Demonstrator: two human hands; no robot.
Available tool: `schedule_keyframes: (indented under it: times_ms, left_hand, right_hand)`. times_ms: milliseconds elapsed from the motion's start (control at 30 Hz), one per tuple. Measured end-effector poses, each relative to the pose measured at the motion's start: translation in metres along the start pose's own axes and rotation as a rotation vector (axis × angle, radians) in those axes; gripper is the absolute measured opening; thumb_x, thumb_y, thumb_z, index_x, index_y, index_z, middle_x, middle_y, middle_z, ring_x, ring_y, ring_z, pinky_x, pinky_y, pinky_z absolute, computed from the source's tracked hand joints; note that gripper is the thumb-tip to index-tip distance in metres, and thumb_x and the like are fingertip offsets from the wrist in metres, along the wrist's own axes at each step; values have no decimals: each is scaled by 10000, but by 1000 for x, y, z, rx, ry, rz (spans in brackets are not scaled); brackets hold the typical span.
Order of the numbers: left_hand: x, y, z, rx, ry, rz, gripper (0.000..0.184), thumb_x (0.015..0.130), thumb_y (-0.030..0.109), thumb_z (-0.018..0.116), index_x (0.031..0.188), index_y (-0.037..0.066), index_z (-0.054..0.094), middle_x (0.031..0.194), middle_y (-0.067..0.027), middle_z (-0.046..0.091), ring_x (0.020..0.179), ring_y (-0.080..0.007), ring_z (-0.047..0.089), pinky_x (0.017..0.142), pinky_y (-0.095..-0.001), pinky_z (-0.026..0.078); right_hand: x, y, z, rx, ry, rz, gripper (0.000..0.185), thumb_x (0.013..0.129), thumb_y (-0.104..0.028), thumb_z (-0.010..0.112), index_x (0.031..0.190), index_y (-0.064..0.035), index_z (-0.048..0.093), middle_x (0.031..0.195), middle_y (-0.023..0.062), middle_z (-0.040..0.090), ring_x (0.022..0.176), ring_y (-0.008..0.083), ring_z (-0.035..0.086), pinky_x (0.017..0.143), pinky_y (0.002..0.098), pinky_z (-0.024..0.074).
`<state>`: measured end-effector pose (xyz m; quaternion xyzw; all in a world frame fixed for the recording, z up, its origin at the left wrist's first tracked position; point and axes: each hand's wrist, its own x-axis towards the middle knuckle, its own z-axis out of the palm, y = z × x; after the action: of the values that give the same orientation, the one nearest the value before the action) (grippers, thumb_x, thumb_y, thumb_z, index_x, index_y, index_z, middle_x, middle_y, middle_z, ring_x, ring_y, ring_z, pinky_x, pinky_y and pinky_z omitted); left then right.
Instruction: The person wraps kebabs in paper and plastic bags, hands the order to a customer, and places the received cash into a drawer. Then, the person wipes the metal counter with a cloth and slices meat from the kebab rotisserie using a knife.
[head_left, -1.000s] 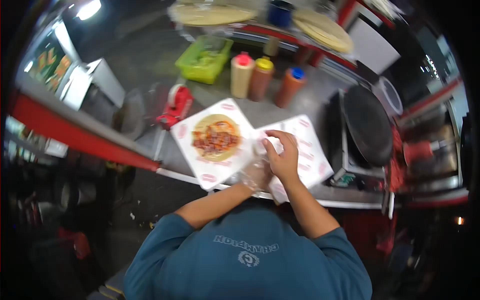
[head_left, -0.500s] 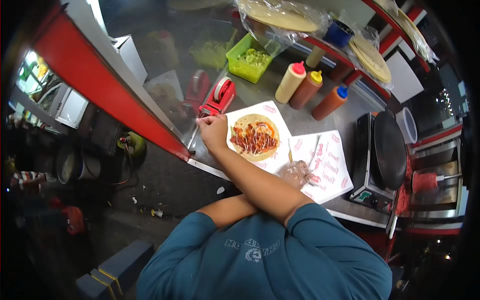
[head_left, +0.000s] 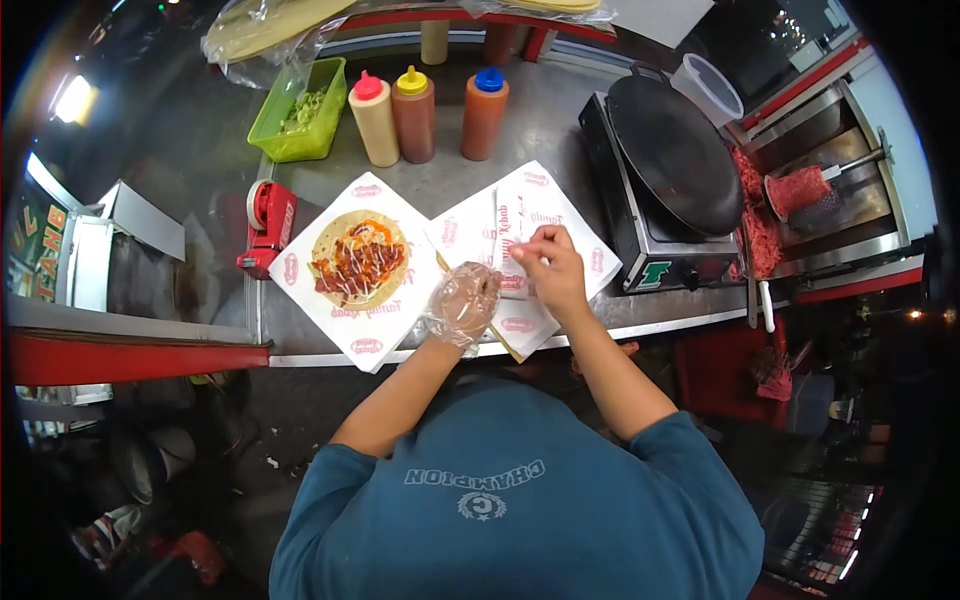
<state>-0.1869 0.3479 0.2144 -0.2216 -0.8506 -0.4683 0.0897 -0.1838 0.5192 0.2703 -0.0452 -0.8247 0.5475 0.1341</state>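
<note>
My left hand (head_left: 464, 303), in a clear plastic glove, is curled with its fingertips at the left edge of a folded printed paper wrapper (head_left: 512, 215). The wrapper lies on flat printed paper sheets (head_left: 590, 252). My bare right hand (head_left: 556, 275) is just above the wrapper's right side, thumb and forefinger pinched together. Whatever is between them is too small to make out. To the left, a flatbread (head_left: 322, 248) topped with saucy meat, shredded vegetables and white sauce lies open on another printed paper sheet (head_left: 366, 188).
A red tape dispenser (head_left: 270, 232) stands left of the flatbread. Behind are a green tub (head_left: 292, 143) of chopped greens and three squeeze bottles, white (head_left: 376, 125), brown (head_left: 414, 125) and orange-red (head_left: 485, 122). At right, a black pan (head_left: 672, 150) sits on a stove (head_left: 655, 250), beside meat on a spit (head_left: 800, 190).
My right hand has left the tape dispenser and come back right to the folded wrapper, so my arms no longer cross. My gloved left hand stays by the wrapper. The view has turned.
</note>
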Motion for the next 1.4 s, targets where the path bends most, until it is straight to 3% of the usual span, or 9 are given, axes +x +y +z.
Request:
schedule_keyframes:
  times_ms: [200, 333, 533, 600, 633, 733, 900, 1167, 1400]
  left_hand:
    - [1, 2, 6, 209, -39, 57, 223, 981, 195, 646, 826, 35, 659, 815, -162, 635, 781, -371, 631, 721, -502, 507]
    - [8, 26, -17, 284, -284, -303, 219, 986, 242, 656, 905, 38, 653, 888, -155, 679, 829, -362, 663, 742, -478, 533]
    - [-28, -81, -116, 72, 593, -245, 325, 1069, 312, 581, 1268, 61, 630, 1026, -134, 680, 886, -202, 668, 782, -366, 536]
    - [-45, -126, -162, 335, 500, -470, 398, 1084, 352, 527, 1370, 80, 575, 1071, -199, 701, 927, -308, 696, 824, -434, 540]
    - [-47, -128, -179, 556, 231, -670, 436, 1085, 404, 483, 1387, 107, 585, 1120, -263, 692, 990, -434, 683, 852, -516, 520]
    - [-41, -149, -190, 515, 94, -678, 442, 1057, 352, 523, 1360, 37, 595, 1129, -312, 675, 993, -498, 647, 869, -570, 497]
    - [-36, -181, -191, -147, 34, -754, 280, 1005, 249, 672, 1139, 3, 680, 991, -114, 755, 931, -173, 703, 870, -353, 547]
    - [-37, -157, -158, -582, 361, -477, 283, 899, 99, 813, 1107, 28, 634, 1009, -47, 720, 926, -132, 682, 851, -257, 555]
    - [-35, -144, -187, -134, 345, -533, 236, 835, 100, 828, 1013, 76, 676, 899, -50, 725, 829, -139, 698, 754, -300, 572]
  right_hand:
    - [-4, 15, 10, -431, 147, -176, 418, 867, -198, 791, 1276, -147, 721, 1120, 157, 566, 955, 314, 594, 867, 398, 515]
    - [24, 17, 19, -427, -66, -104, 477, 900, -260, 755, 1362, -183, 663, 1191, 214, 588, 1071, 396, 624, 924, 461, 526]
    - [55, 30, -2, -506, -184, -159, 414, 911, -228, 740, 1320, -189, 693, 1253, 209, 596, 1066, 388, 623, 938, 461, 521]
    - [62, 15, 5, -807, 1, -278, 381, 899, -199, 737, 1273, -135, 710, 1219, 186, 613, 1121, 376, 581, 966, 472, 470]
    - [67, 6, 17, -727, 8, -324, 366, 895, -201, 739, 1252, -124, 715, 1210, 177, 620, 1136, 366, 573, 978, 469, 458]
    - [79, -10, 77, -463, -158, -412, 343, 886, -211, 745, 1215, -118, 721, 1186, 149, 633, 1160, 344, 562, 994, 468, 441]
    - [114, -23, 190, -633, -319, -276, 442, 967, -390, 652, 1331, -138, 664, 1314, 160, 615, 1214, 351, 555, 1061, 456, 428]
    - [141, -23, 225, -698, -438, -192, 584, 960, -491, 646, 1365, -70, 638, 1353, 216, 615, 1199, 400, 599, 1028, 459, 478]
    - [156, -13, 208, -454, -531, -96, 569, 960, -431, 694, 1370, -41, 632, 1180, 178, 655, 1047, 279, 658, 920, 367, 529]
